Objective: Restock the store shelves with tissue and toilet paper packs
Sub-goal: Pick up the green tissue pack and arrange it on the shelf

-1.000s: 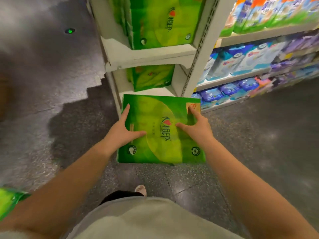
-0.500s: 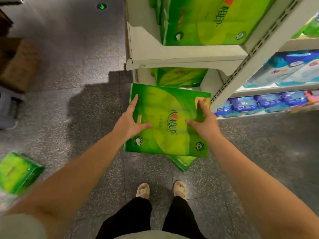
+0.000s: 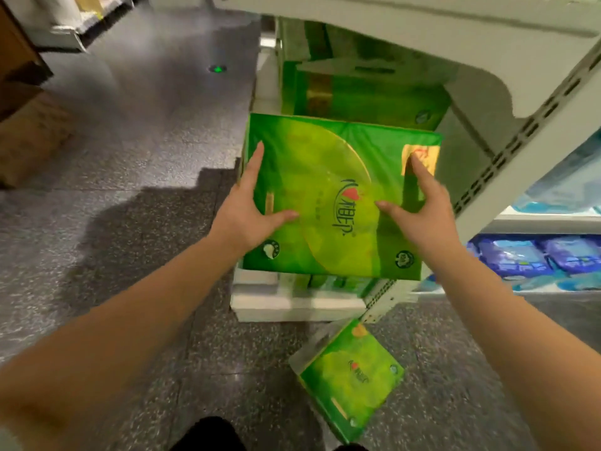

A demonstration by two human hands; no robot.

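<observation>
Both hands rest flat on a large green tissue pack [image 3: 338, 196] in the centre of the view. The left hand [image 3: 247, 209] lies on its 9 o'clock side, fingers straight and thumb spread, so this grip is apart and only presses. The right hand [image 3: 419, 206] lies on the 3 o'clock side in the same way, fingers straight on the wrapping. The pack sits at the front of the low white shelf [image 3: 292, 304], partly over its edge. At 12 o'clock from it, more green packs [image 3: 364, 92] stand deeper on the shelf. At 6 o'clock, a smaller green pack [image 3: 351, 379] lies tilted on the grey floor [image 3: 130, 177]. At 3 o'clock, blue packs [image 3: 520, 258] fill a neighbour shelf.
</observation>
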